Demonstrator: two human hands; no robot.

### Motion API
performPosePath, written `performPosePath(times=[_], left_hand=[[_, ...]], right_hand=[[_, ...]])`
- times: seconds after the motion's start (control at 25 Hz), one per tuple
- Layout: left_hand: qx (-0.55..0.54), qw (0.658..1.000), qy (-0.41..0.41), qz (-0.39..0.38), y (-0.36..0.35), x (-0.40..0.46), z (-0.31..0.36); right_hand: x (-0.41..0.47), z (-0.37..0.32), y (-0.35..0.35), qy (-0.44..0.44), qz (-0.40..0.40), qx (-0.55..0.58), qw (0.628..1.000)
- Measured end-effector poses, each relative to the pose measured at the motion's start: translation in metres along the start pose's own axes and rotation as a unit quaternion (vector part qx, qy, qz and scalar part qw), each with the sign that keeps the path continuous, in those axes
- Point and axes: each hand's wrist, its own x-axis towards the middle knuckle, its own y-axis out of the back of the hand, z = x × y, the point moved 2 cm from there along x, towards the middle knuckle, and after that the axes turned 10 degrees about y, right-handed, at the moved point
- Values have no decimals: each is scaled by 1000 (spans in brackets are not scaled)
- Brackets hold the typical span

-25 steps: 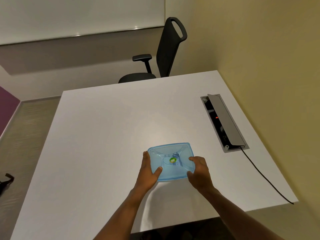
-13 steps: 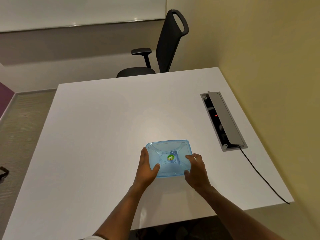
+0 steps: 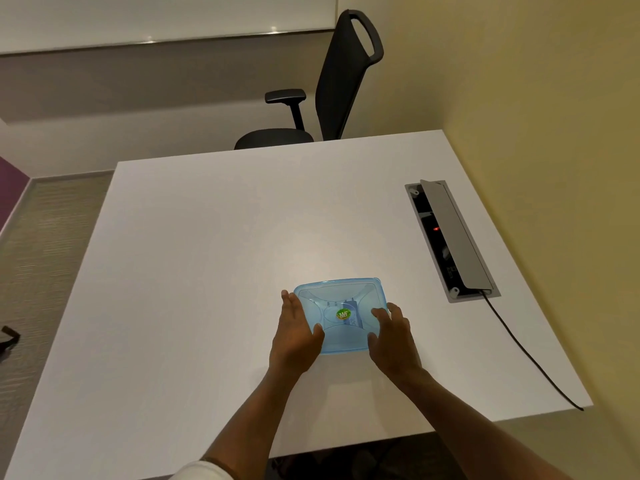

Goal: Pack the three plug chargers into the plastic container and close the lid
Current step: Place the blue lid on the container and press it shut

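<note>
A translucent blue plastic container rests on the white table near its front edge, with the blue lid on top and a green-and-yellow sticker in the lid's centre. A dark shape shows faintly through the lid; the chargers cannot be made out clearly. My left hand grips the container's left side with the thumb over the lid. My right hand grips the right side, fingers resting on the lid's edge.
An open cable hatch with a raised grey flap and a red light sits in the table at the right. A black cable runs from it off the front right edge. A black office chair stands behind the table. A yellow wall is on the right.
The hands and the container keep the same grip. The view has shifted slightly, and the container sits a little further from me on the table.
</note>
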Motion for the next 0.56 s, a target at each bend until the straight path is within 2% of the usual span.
performPosePath(times=[0.12, 0.2, 0.32, 0.56], left_hand=[[89, 990, -70, 88, -2, -5, 4], [135, 975, -132, 120, -1, -5, 10], [144, 969, -164, 114, -2, 3, 25], [171, 968, -154, 98, -15, 16, 33]], right_hand=[[5, -5, -4, 37, 18, -28, 999], [15, -8, -5, 55, 33, -30, 997], [31, -10, -7, 65, 41, -14, 997], [52, -5, -24, 82, -23, -35, 996]])
